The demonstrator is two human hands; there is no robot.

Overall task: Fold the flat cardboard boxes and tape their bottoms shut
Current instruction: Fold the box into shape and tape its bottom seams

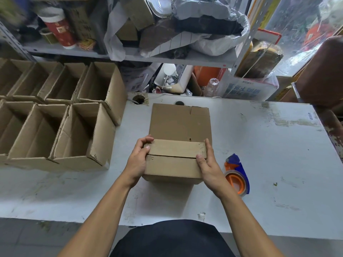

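At frame centre, my left hand and right hand grip the box, thumbs pressing its flaps closed.

Folded boxes cut off at left edge — shelf clutter top-left blurred.

Box mid-table (folded boxes left, tape dispenser right).
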